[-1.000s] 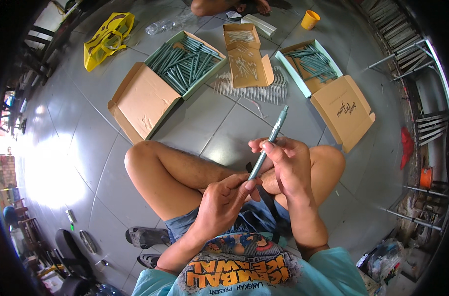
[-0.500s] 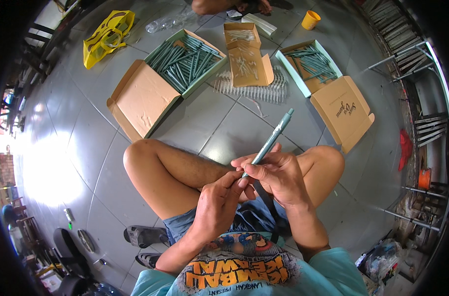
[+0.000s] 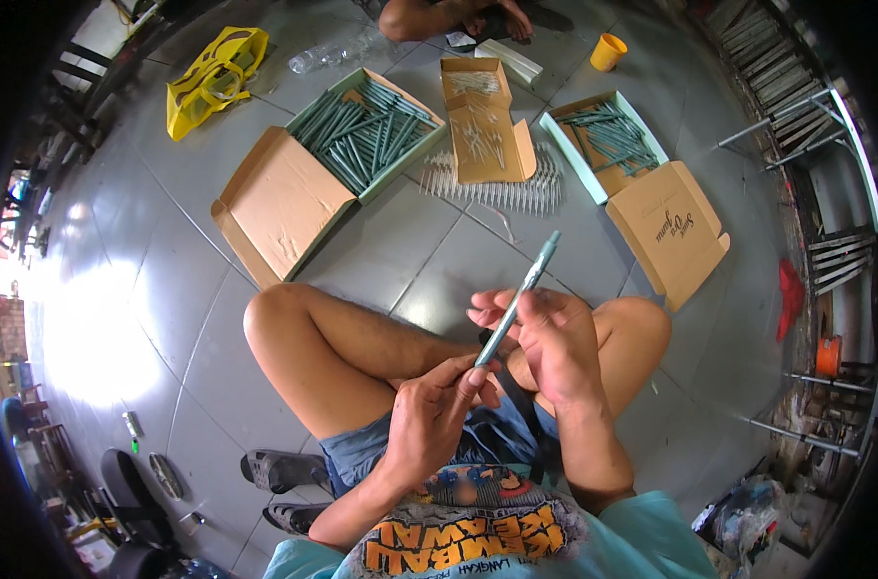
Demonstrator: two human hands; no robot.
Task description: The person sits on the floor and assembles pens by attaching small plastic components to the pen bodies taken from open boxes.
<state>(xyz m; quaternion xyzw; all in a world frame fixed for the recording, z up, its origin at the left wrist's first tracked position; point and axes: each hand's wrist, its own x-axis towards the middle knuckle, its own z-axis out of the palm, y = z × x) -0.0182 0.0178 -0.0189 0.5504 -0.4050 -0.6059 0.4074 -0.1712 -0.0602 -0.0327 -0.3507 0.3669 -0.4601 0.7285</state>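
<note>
A slim teal pen slants up and to the right in front of my lap. My left hand is closed on its lower end, pinching it between thumb and fingers. Higher on the barrel is my right hand, thumb along one side and loosely bent fingers behind it. The pen's top end points away from me, free above both hands. What lies under the left fingertips is hidden.
Teal pens fill an open box ahead left; another pen box is ahead right. Between them, a cardboard box of thin clear pieces stands by a row of clear pointed pieces. A person sits beyond. Also there: yellow bag, orange cup.
My right thumb has rolled off the pen's front to its side and the right fingers have loosened. The pen has shifted slightly nearer me and left; my left hand still pinches its lower end.
</note>
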